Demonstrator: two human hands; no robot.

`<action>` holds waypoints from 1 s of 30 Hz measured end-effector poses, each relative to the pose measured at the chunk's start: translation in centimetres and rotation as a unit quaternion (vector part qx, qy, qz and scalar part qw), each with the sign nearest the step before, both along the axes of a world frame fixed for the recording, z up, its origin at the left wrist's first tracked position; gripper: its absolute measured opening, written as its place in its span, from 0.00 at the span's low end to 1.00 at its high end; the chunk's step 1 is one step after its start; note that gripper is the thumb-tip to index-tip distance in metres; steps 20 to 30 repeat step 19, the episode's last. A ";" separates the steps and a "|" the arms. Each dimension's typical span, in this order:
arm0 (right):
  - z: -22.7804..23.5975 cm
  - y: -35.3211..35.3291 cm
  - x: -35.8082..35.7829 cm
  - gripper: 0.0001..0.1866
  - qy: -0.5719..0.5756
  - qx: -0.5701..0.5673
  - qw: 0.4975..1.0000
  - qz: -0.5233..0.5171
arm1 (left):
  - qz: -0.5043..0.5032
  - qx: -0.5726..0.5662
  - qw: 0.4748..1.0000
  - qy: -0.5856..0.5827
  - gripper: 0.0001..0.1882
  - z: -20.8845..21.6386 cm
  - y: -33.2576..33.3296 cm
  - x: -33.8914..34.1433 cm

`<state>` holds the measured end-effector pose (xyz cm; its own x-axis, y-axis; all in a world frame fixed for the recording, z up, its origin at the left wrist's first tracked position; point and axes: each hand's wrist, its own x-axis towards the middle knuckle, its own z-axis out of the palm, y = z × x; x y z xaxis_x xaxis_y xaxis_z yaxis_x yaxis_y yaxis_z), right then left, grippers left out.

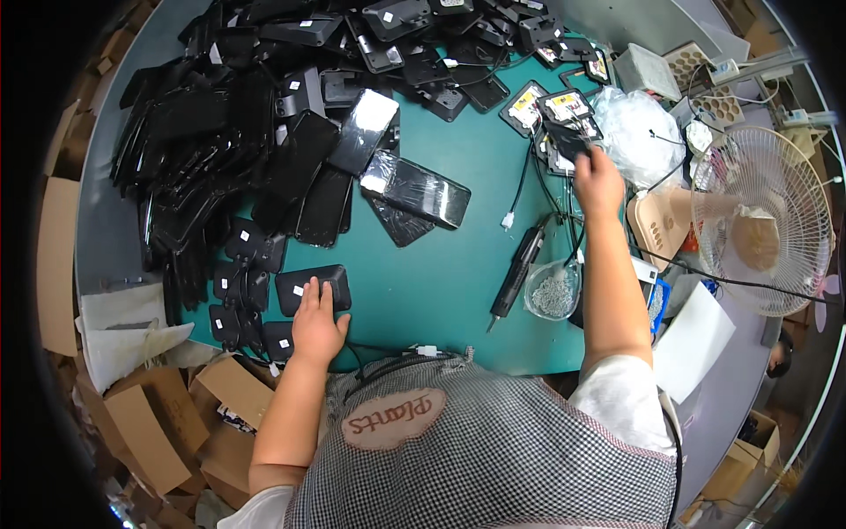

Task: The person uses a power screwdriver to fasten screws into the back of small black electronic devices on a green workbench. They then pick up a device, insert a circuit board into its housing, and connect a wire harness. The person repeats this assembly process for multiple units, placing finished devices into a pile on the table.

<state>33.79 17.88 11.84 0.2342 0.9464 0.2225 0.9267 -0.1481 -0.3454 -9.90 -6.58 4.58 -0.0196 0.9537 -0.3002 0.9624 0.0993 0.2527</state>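
My left hand [319, 326] lies flat, fingers stretched out, on a small black plastic housing [333, 280] near the front edge of the table. Further off to the right, my right hand [599, 185] is closed on a thin black plastic piece [562, 139], slightly blurred. That piece is over a group of black-framed parts with white and yellow faces [564, 104]. An electric screwdriver [518, 271] lies on the green mat, its bit pointing toward me. Beside it stands a clear bowl of small screws [553, 293].
Black casings [203, 132] are heaped at the left and back. Film-wrapped black panels [419, 189] lie mid-table; several small black units [238, 286] sit left of my left hand. Cables, a clear plastic bag [639, 132] and a fan [762, 220] crowd the right side.
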 end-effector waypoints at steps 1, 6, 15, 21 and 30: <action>0.7 -0.8 0.6 0.15 -0.003 0.125 0.990 0.072 | 0.014 -0.001 1.000 -0.025 0.36 0.4 0.4 0.0; 8.6 -9.2 -4.1 0.13 0.412 0.049 0.901 0.131 | 0.042 0.134 0.956 -0.258 0.32 7.0 4.9 4.2; 5.9 -18.2 -9.7 0.33 0.751 -0.070 0.612 0.239 | -0.024 -0.017 0.830 -0.557 0.17 14.0 7.3 8.1; 3.7 -18.6 -13.3 0.56 0.762 -0.186 0.589 0.194 | 0.083 -0.080 0.771 -0.626 0.12 10.5 8.9 9.0; 3.7 -18.6 -13.3 0.56 0.762 -0.186 0.589 0.194 | 0.083 -0.080 0.771 -0.626 0.12 10.5 8.9 9.0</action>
